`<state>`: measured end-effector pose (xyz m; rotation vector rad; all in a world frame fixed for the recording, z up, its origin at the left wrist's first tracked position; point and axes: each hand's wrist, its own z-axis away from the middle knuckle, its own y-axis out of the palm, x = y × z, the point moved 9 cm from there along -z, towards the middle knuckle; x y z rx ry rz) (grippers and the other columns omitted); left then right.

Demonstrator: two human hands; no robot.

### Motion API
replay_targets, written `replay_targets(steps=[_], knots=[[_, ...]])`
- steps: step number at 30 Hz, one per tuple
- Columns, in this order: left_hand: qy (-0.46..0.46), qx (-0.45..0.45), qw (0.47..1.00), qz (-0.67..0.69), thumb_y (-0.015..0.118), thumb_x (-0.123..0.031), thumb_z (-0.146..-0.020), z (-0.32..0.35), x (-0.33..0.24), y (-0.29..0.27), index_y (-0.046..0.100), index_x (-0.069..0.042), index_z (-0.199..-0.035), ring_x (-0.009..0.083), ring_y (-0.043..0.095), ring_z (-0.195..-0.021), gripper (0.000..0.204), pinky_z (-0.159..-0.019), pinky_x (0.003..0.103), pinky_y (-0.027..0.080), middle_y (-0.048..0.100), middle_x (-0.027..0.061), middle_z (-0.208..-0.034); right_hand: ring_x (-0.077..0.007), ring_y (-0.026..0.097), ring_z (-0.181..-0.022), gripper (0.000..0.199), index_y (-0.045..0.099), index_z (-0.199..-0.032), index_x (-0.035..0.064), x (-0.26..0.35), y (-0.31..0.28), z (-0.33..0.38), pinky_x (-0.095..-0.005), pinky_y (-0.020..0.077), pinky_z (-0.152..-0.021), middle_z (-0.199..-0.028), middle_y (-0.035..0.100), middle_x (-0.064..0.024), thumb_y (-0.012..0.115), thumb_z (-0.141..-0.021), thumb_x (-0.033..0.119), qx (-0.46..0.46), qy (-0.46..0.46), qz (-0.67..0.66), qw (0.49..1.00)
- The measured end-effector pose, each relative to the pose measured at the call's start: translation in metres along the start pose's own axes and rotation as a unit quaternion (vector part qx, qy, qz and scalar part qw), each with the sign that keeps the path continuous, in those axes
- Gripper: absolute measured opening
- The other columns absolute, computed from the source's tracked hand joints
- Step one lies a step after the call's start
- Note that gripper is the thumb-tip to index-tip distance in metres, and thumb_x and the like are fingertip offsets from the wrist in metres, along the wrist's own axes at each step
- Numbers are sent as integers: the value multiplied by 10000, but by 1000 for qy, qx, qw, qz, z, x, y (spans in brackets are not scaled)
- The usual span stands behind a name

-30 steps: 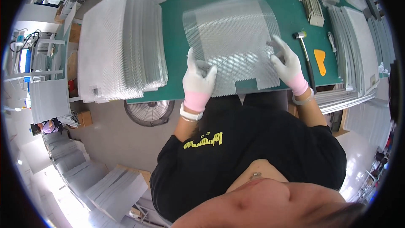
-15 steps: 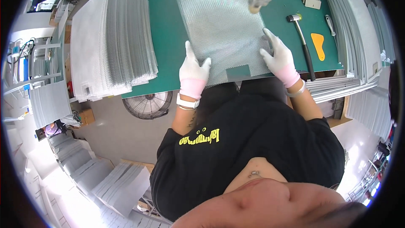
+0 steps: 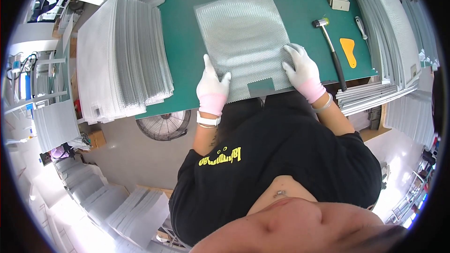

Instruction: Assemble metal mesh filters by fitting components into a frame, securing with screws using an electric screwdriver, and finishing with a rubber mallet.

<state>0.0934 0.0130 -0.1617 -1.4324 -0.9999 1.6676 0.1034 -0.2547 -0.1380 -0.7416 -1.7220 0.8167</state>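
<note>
A rectangular sheet of silvery metal mesh (image 3: 241, 37) lies flat on the green table mat (image 3: 180, 51), with a notch cut from its near edge. My left hand (image 3: 212, 86), in a white glove with a pink cuff, presses on the sheet's near left corner. My right hand (image 3: 302, 70), gloved the same way, rests flat on the near right edge. Both hands lie open on the sheet, fingers spread.
A tall stack of mesh sheets (image 3: 119, 56) fills the table's left side. Right of the sheet lie a small mallet (image 3: 330, 49), an orange scraper (image 3: 348, 51) and more stacked panels (image 3: 391, 33). A fan (image 3: 164, 124) stands on the floor below the table edge.
The mesh sheet, lifted and bowed between my hands a second ago, now lies flat on the mat. Both hands have come down onto its near corners.
</note>
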Motion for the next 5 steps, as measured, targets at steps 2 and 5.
replay_targets(steps=[2, 5], knots=[[-8, 10, 1000, 5, 736, -285, -804, 0, 3, 3, 212, 51, -1481, 401, 597, -1093, 920, -886, 415, 515, 547, 276, -1276, -332, 602, -1077, 449, 545, -1255, 64, -2, 0, -1, -378, 518, -887, -1285, 544, -147, 667, -832, 152, 10, 17, 9, 1000], [-29, 36, 999, -4, 752, -321, -783, -2, 3, 2, 209, 46, -1486, 366, 583, -1152, 961, -930, 411, 497, 530, 277, -1309, -332, 599, -1082, 459, 546, -1256, 64, -3, 1, -4, -378, 516, -894, -1308, 523, -146, 675, -827, 161, 32, 27, 6, 999]])
